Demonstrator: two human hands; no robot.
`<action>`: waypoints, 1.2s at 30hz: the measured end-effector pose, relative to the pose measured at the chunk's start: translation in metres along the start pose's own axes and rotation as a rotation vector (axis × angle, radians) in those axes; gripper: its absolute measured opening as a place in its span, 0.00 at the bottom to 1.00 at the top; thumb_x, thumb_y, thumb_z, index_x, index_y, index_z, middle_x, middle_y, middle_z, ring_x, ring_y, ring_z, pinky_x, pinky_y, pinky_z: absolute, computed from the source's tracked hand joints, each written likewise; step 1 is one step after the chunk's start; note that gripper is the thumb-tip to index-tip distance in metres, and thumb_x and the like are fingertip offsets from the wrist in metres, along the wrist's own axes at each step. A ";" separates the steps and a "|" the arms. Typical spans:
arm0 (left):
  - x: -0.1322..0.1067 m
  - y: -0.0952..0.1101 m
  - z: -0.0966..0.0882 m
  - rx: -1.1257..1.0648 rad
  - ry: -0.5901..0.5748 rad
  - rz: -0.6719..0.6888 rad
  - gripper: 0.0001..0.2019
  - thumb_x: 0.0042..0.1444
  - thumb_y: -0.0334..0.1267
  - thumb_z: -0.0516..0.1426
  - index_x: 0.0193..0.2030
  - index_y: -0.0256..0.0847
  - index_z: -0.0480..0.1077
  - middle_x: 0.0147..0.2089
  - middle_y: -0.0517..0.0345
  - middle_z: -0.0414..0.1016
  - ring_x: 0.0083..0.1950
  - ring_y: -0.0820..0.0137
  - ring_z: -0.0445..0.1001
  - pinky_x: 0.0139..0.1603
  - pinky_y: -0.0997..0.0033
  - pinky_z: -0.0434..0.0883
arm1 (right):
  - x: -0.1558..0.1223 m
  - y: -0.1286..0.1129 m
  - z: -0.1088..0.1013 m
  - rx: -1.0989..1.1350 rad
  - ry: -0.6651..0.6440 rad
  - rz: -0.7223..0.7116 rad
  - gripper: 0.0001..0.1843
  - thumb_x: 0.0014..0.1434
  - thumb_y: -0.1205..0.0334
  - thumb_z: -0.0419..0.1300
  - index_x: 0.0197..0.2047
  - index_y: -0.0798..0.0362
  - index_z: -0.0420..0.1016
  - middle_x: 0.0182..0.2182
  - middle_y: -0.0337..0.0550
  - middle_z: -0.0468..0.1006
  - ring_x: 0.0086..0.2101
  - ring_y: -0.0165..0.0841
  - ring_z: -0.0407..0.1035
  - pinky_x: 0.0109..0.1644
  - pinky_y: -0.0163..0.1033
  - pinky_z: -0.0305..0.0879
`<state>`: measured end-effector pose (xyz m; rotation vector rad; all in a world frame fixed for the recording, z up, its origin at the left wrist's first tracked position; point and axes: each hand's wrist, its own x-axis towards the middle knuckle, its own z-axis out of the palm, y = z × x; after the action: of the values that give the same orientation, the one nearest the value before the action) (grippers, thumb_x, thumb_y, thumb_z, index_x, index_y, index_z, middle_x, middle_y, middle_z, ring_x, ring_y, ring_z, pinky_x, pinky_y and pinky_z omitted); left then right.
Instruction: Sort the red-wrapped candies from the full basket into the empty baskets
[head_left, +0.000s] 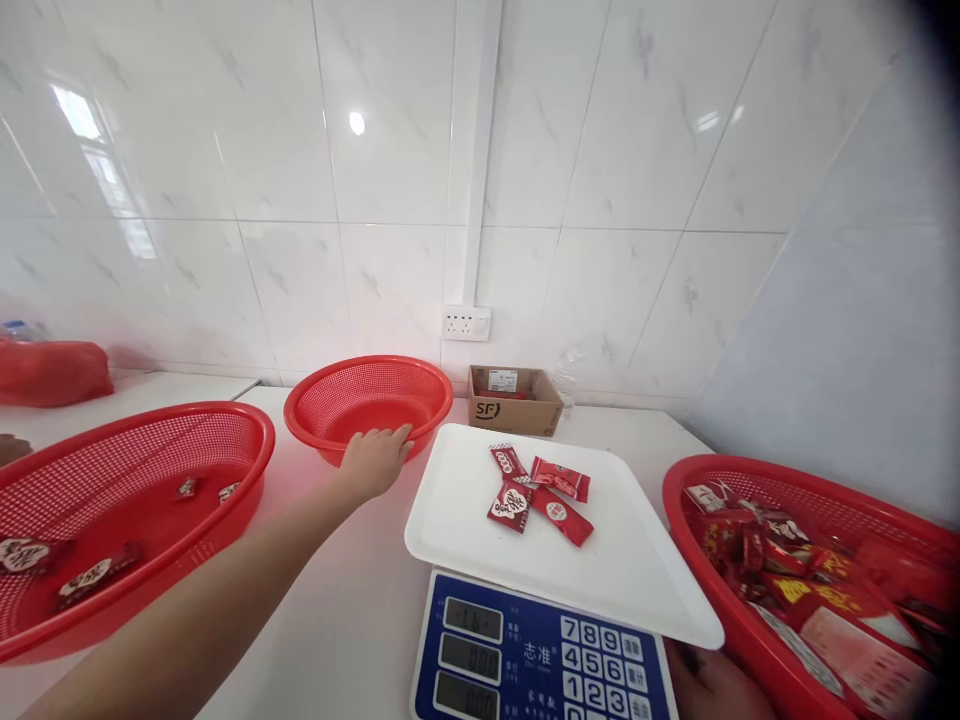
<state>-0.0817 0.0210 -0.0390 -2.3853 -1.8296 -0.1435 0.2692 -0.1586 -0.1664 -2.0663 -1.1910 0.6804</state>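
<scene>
My left hand (375, 462) reaches forward and is closed over the near rim of a red mesh basket (315, 395) by the wall; no contents show in this basket. To its right stands a digital scale (544, 650) with a blue keypad and a white weighing tray (465, 540). Several small red-wrapped snack packets (559, 515) lie together on the tray. My right hand (716, 685) is low at the scale's right side, partly under the tray corner, in shadow, with its fingers mostly hidden.
A red basket (255, 440) at left holds several packets. Another red basket (679, 480) at right is heaped with mixed packets. Behind the scale sits a small cardboard box (517, 412), below a wall socket (466, 323). A red bag (52, 372) lies far left.
</scene>
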 end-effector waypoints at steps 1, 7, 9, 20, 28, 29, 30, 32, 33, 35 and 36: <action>0.000 0.000 0.000 0.003 0.000 -0.002 0.16 0.60 0.41 0.53 0.53 0.38 0.64 0.50 0.50 0.69 0.45 0.65 0.71 0.44 0.58 0.71 | 0.000 0.001 0.000 0.005 -0.007 -0.001 0.23 0.46 0.44 0.51 0.34 0.52 0.77 0.34 0.47 0.80 0.40 0.46 0.73 0.37 0.38 0.68; -0.001 0.003 0.000 0.015 -0.001 -0.006 0.16 0.60 0.41 0.53 0.53 0.38 0.64 0.51 0.50 0.68 0.46 0.64 0.71 0.45 0.56 0.70 | 0.000 0.001 -0.001 0.008 -0.011 0.032 0.24 0.44 0.40 0.52 0.29 0.51 0.77 0.30 0.48 0.80 0.37 0.49 0.73 0.34 0.40 0.67; -0.001 0.003 0.000 0.015 -0.008 -0.005 0.16 0.60 0.41 0.53 0.53 0.38 0.64 0.51 0.50 0.68 0.46 0.64 0.71 0.45 0.57 0.70 | -0.001 -0.003 -0.001 -0.004 0.009 0.052 0.26 0.43 0.39 0.51 0.28 0.52 0.76 0.30 0.49 0.80 0.37 0.49 0.73 0.34 0.41 0.67; -0.002 0.003 0.001 -0.027 -0.022 -0.008 0.19 0.63 0.45 0.46 0.58 0.40 0.59 0.48 0.49 0.71 0.47 0.61 0.71 0.46 0.53 0.68 | -0.008 -0.014 -0.003 0.005 0.027 0.042 0.25 0.43 0.40 0.50 0.30 0.52 0.75 0.30 0.49 0.80 0.36 0.47 0.73 0.35 0.40 0.66; -0.007 0.020 -0.012 -0.128 0.066 0.100 0.25 0.64 0.45 0.38 0.65 0.38 0.50 0.62 0.43 0.60 0.62 0.52 0.57 0.55 0.49 0.59 | -0.011 -0.019 -0.002 -0.012 0.032 0.050 0.26 0.45 0.40 0.48 0.30 0.53 0.74 0.32 0.50 0.80 0.37 0.47 0.73 0.35 0.41 0.66; -0.008 0.028 -0.016 -0.154 0.069 0.151 0.25 0.64 0.45 0.38 0.65 0.39 0.50 0.64 0.46 0.58 0.64 0.55 0.54 0.58 0.52 0.57 | -0.011 -0.020 -0.002 -0.013 0.036 0.034 0.26 0.46 0.40 0.48 0.31 0.53 0.74 0.33 0.50 0.80 0.38 0.47 0.73 0.35 0.41 0.66; -0.011 0.037 -0.020 -0.182 0.061 0.211 0.24 0.64 0.45 0.38 0.64 0.40 0.50 0.65 0.48 0.56 0.65 0.58 0.53 0.60 0.55 0.56 | -0.012 -0.019 -0.001 -0.013 0.042 0.021 0.26 0.47 0.40 0.47 0.32 0.53 0.74 0.34 0.51 0.79 0.38 0.47 0.72 0.36 0.41 0.65; -0.018 0.059 -0.027 -0.235 0.017 0.344 0.24 0.63 0.48 0.39 0.64 0.42 0.52 0.65 0.53 0.56 0.65 0.63 0.54 0.61 0.62 0.56 | -0.012 -0.018 -0.001 -0.010 0.056 0.009 0.26 0.48 0.40 0.47 0.33 0.53 0.73 0.34 0.50 0.79 0.37 0.46 0.73 0.35 0.40 0.65; -0.021 0.070 -0.029 -0.256 -0.010 0.408 0.25 0.63 0.50 0.40 0.63 0.43 0.54 0.65 0.54 0.57 0.64 0.64 0.55 0.60 0.64 0.57 | -0.012 -0.018 0.000 -0.006 0.065 0.002 0.26 0.48 0.41 0.47 0.33 0.53 0.73 0.33 0.50 0.80 0.37 0.46 0.73 0.35 0.40 0.65; -0.029 0.090 -0.031 -0.286 -0.057 0.514 0.25 0.61 0.53 0.42 0.62 0.45 0.56 0.63 0.55 0.59 0.62 0.65 0.58 0.58 0.67 0.59 | -0.012 -0.017 0.000 -0.005 0.082 -0.019 0.24 0.49 0.41 0.47 0.31 0.53 0.73 0.32 0.49 0.80 0.35 0.45 0.73 0.34 0.40 0.65; -0.031 0.098 -0.031 -0.294 -0.073 0.551 0.26 0.60 0.54 0.44 0.62 0.46 0.57 0.62 0.55 0.61 0.61 0.64 0.59 0.57 0.66 0.61 | -0.012 -0.017 0.000 -0.006 0.086 -0.033 0.24 0.49 0.42 0.47 0.30 0.53 0.72 0.31 0.49 0.80 0.34 0.45 0.73 0.33 0.40 0.65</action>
<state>0.0054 -0.0391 -0.0176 -3.0319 -1.1704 -0.2831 0.2543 -0.1633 -0.1528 -2.0550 -1.1764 0.5676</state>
